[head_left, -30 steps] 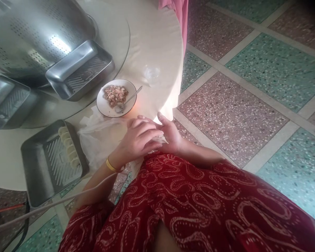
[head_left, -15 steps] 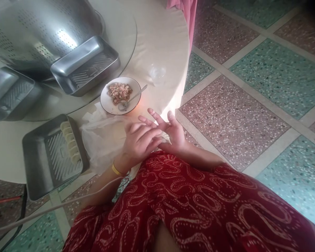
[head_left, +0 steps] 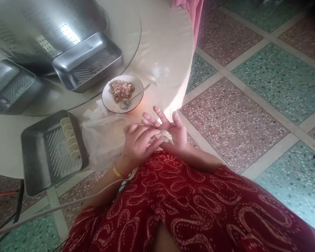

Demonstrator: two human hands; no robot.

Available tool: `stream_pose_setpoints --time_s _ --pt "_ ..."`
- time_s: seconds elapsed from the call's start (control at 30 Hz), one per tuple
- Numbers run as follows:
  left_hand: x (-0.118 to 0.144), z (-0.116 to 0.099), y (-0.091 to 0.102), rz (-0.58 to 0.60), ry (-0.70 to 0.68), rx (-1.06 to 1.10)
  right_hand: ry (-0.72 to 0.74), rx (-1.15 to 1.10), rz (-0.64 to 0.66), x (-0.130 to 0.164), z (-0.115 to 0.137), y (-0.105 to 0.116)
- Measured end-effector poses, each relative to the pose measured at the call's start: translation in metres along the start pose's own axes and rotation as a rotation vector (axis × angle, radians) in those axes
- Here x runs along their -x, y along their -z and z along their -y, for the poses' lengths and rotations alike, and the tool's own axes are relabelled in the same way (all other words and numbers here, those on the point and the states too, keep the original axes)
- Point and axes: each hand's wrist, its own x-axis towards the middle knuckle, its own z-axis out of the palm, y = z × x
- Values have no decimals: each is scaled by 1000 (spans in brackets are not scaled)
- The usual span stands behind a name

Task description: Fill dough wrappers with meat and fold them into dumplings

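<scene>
A pale dumpling point(head_left: 166, 135) lies in the upturned palm of my right hand point(head_left: 176, 134), whose fingers and thumb stretch out around it, dusted with flour. My left hand point(head_left: 139, 140), wearing a yellow wristband, is bent over the dumpling with its thumb and fingers closed at the near edge. Part of the dumpling is hidden by those fingers. Beyond the hands, a white bowl point(head_left: 107, 101) holds minced filling point(head_left: 120, 91) and a spoon point(head_left: 136, 95). To the left, a metal tray point(head_left: 36, 154) carries a row of finished dumplings point(head_left: 69, 138) along one side.
A crumpled clear plastic bag point(head_left: 99, 140) lies between tray and hands. Two more metal trays point(head_left: 89, 66) lean by a large perforated steel pot point(head_left: 42, 31) on the round table point(head_left: 170, 38). A clear cup point(head_left: 161, 71) stands near its edge. A cord point(head_left: 68, 202) crosses at lower left.
My hands have shifted slightly to the right in view, and more of the dumpling shows between them. The surroundings have moved a little with the camera.
</scene>
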Motion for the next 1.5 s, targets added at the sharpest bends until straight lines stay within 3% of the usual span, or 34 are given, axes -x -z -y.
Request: stream_pose_setpoints --time_s 0.33,0.6,0.83,1.17,1.37,1.5 --pt "8 -4 -5 -12 90 -5 32 49 -28 -2 -4 8" --pt "15 -6 -6 -13 213 -8 37 74 -116 0 1 -4" --pt "18 -11 -5 -58 241 -7 43 86 -113 1 -1 -1" --pt "26 -10 -6 -2 269 -1 79 140 -54 1 -1 3" --pt "25 -11 -4 -99 248 -46 70 120 -67 3 -1 2" --pt "26 -12 -5 -84 234 -70 64 120 -72 1 -3 2"
